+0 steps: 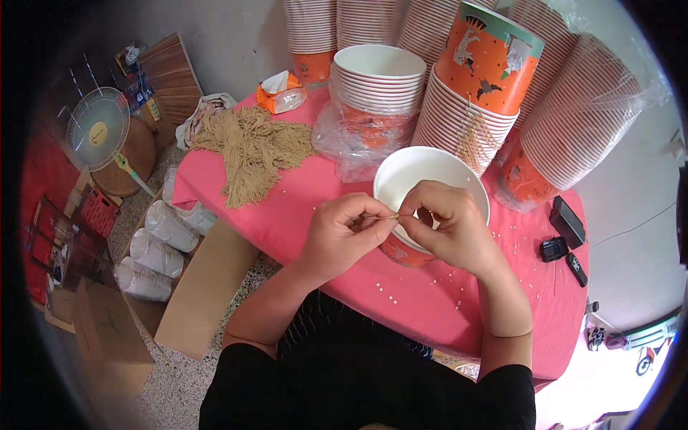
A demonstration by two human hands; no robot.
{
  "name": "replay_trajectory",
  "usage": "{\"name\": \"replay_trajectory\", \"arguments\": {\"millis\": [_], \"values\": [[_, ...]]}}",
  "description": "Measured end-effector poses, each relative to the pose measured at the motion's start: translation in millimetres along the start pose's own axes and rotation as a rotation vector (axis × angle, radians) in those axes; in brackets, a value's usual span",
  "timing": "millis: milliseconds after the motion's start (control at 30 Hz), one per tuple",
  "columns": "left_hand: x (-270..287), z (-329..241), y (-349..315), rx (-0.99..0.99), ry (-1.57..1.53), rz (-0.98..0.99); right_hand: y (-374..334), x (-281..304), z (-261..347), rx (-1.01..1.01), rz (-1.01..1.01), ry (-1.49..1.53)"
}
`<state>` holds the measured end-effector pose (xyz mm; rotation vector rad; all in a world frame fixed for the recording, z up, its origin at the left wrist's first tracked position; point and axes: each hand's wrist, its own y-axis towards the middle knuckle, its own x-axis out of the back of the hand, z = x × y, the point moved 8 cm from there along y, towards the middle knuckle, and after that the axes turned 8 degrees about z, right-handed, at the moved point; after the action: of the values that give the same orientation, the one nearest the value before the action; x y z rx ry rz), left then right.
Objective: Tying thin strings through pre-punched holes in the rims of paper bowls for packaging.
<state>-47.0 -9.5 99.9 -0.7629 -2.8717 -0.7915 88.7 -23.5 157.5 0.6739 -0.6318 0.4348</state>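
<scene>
Fingertip to fingertip, my left hand (345, 235) and my right hand (450, 228) pinch a short bit of thin tan cord (391, 216). Most of the cord is hidden inside the fingers. Both hands are held over the near side of an open paper bucket (400, 169), white inside and orange outside, which stands on the pink-covered table (344, 281). A loose heap of tan cords (252, 149) lies to the far left of my left hand.
Tall stacks of orange paper buckets (469, 122) rise behind, some in clear plastic. An orange tissue pack (281, 93) sits at the back. Black devices (567, 223) lie at the right edge, and small white dots are scattered about. A carton of wrapped cups (154, 252) stands left.
</scene>
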Motion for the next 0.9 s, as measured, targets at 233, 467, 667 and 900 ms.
{"name": "replay_trajectory", "arguments": {"millis": [233, 467, 667, 900], "values": [[2, 3, 3, 0.031, -0.012, -0.04, 0, 4, -6, -0.113, -0.014, 0.081], [7, -17, 5, -0.056, 0.189, -0.122, 0, 6, 4, 0.004, -0.069, -0.257], [13, -18, 2, -0.108, 0.258, -0.156, 0, 10, 4, -0.032, -0.074, -0.294], [13, 12, -7, 0.073, -0.016, -0.153, 0, 11, 5, 0.02, -0.099, -0.367]]}}
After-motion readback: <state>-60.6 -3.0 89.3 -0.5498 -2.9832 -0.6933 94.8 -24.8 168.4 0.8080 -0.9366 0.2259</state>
